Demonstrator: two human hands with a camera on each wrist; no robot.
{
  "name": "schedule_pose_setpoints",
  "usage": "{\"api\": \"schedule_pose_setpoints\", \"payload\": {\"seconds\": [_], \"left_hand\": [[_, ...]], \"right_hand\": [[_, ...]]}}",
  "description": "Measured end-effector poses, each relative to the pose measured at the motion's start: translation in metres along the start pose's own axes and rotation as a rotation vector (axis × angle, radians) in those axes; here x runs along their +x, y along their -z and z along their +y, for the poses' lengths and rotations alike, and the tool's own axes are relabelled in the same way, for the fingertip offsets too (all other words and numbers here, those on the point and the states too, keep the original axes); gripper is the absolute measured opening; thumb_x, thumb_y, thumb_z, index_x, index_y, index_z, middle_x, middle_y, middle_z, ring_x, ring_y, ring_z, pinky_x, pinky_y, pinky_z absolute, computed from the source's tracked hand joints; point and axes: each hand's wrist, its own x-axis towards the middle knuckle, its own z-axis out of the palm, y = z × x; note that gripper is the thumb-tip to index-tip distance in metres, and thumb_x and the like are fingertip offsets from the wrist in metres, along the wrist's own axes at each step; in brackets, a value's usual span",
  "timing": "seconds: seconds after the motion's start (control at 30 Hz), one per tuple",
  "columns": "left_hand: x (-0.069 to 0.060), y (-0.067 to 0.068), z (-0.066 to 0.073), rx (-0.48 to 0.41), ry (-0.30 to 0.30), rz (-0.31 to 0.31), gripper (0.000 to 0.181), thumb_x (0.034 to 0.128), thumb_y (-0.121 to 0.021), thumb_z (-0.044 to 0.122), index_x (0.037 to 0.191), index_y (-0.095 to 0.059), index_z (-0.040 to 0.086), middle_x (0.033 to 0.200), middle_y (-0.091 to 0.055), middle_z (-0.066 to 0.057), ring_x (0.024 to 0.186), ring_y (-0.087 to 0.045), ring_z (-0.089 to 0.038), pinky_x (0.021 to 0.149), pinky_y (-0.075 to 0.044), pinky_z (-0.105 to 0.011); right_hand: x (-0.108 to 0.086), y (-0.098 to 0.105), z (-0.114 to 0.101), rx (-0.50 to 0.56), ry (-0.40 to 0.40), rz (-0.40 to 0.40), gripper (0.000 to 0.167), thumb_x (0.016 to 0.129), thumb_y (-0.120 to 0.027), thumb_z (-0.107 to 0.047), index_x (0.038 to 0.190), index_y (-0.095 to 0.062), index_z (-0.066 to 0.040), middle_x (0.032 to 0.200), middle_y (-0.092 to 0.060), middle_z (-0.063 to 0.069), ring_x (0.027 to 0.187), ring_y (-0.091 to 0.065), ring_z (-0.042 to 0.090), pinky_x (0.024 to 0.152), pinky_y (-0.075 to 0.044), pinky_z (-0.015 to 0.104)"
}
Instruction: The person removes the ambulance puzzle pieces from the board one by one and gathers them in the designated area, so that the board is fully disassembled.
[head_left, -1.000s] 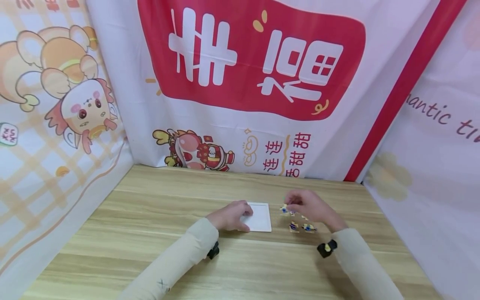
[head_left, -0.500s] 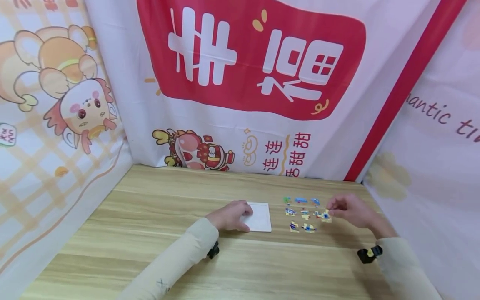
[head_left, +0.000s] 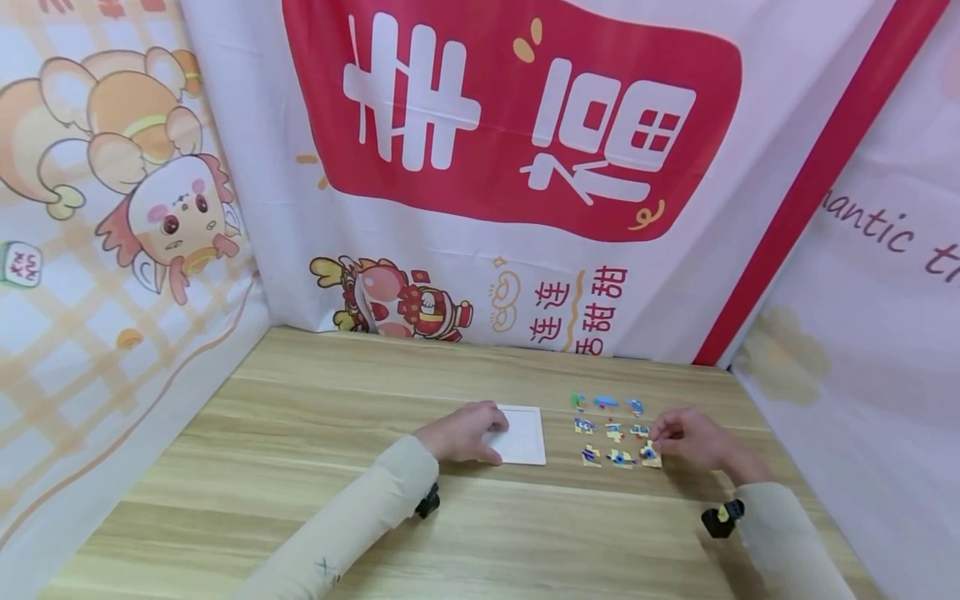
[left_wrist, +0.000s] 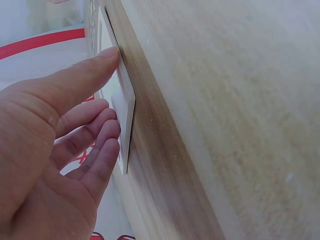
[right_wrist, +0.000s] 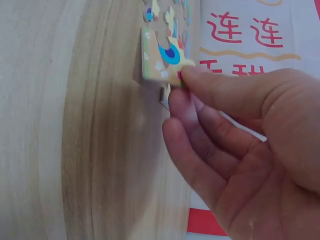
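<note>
My left hand (head_left: 461, 433) rests on the left side of a shallow white puzzle tray (head_left: 527, 435). In the left wrist view the thumb (left_wrist: 92, 72) touches the tray's near edge, and the relaxed fingers (left_wrist: 102, 165) lie against its surface. My right hand (head_left: 696, 439) pinches a yellow jigsaw puzzle piece (right_wrist: 156, 59) with a blue curved print between thumb and fingers. That piece is low over the table, at the near right corner of several spread pieces; whether it touches the wood I cannot tell.
Colourful puzzle pieces (head_left: 620, 457) lie in rough rows between the tray and my right hand, on a wooden table (head_left: 420, 375). Printed cloth hangs behind the table (head_left: 637, 275) and along both sides.
My right hand has carried the puzzle piece rightward from beside the tray, across the other pieces, then lowered it slightly toward me at the near right corner. My left hand has stayed on the tray.
</note>
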Motion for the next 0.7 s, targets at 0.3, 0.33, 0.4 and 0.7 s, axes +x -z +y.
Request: {"api": "schedule_pose_setpoints", "payload": {"seconds": [0.3, 0.33, 0.4, 0.7], "left_hand": [[-0.0016, 0.0014, 0.0, -0.009, -0.004, 0.001, 0.053, 0.0909, -0.085, 0.029, 0.136, -0.067, 0.01, 0.134, -0.064, -0.004, 0.123, -0.059, -0.018, 0.114, -0.05, -0.038], [-0.0013, 0.0015, -0.0002, -0.009, -0.005, 0.002, 0.053, 0.0908, -0.085, 0.029, 0.137, -0.066, 0.01, 0.134, -0.064, -0.004, 0.123, -0.059, -0.018, 0.114, -0.05, -0.038], [-0.0005, 0.0019, -0.0005, -0.009, -0.007, 0.002, 0.054, 0.0909, -0.085, 0.029, 0.137, -0.066, 0.009, 0.134, -0.063, -0.004, 0.122, -0.059, -0.018, 0.114, -0.05, -0.038], [-0.0009, 0.0007, 0.0031, -0.006, -0.014, -0.004, 0.053, 0.0914, -0.085, 0.029, 0.137, -0.066, 0.01, 0.135, -0.063, -0.005, 0.122, -0.059, -0.018, 0.113, -0.05, -0.038]], "right_hand": [[0.0009, -0.0054, -0.0049, -0.049, -0.077, -0.006, 0.004, 0.096, -0.074, -0.006, 0.097, -0.072, -0.003, 0.09, -0.071, 0.002, 0.086, -0.06, 0.016, 0.076, -0.051, 0.026], [0.0015, -0.0058, -0.0049, -0.061, -0.078, -0.003, 0.004, 0.096, -0.075, -0.007, 0.097, -0.073, -0.003, 0.09, -0.071, 0.002, 0.086, -0.06, 0.016, 0.076, -0.051, 0.026], [0.0025, -0.0064, -0.0045, -0.074, -0.079, 0.004, 0.005, 0.096, -0.075, -0.008, 0.096, -0.073, -0.004, 0.089, -0.07, 0.001, 0.085, -0.059, 0.016, 0.075, -0.05, 0.026], [-0.0011, -0.0078, -0.0035, -0.057, -0.07, -0.01, 0.005, 0.092, -0.075, 0.001, 0.091, -0.071, -0.002, 0.084, -0.069, 0.002, 0.079, -0.058, 0.014, 0.07, -0.049, 0.024]]}}
